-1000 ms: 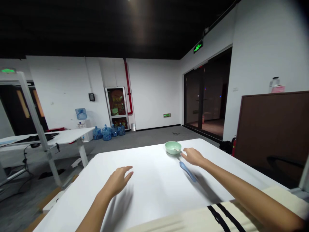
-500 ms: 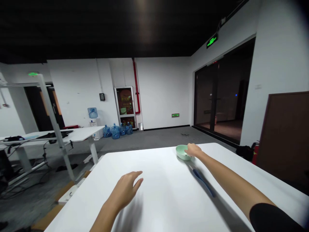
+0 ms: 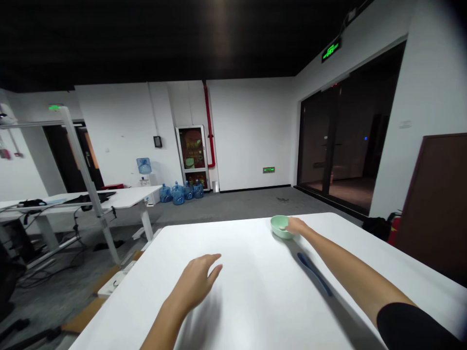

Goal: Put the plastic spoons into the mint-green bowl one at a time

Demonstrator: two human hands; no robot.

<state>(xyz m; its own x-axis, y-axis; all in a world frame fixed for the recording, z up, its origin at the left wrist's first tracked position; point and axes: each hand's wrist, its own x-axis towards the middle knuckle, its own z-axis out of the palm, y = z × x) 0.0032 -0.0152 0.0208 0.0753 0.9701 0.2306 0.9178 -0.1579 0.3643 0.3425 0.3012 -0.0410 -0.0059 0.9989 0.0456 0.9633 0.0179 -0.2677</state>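
A small pale green bowl [image 3: 279, 226] stands near the far edge of the white table [image 3: 251, 287]. My right hand [image 3: 296, 225] reaches out to it, fingers curled over its right rim. A blue spoon [image 3: 314, 273] lies on the table just left of my right forearm. My left hand [image 3: 199, 279] hovers low over the table's middle, fingers stretched forward and holding nothing.
A second white desk [image 3: 91, 198] with cables and a slanted metal frame stands at the left. Blue water jugs [image 3: 180, 192] and a dispenser sit by the far wall. A dark brown panel [image 3: 438, 204] rises at the right, beside glass doors.
My right hand went from beside the spoon forward to the bowl and now grips its rim. The view swung slightly. My left hand stayed over the table.
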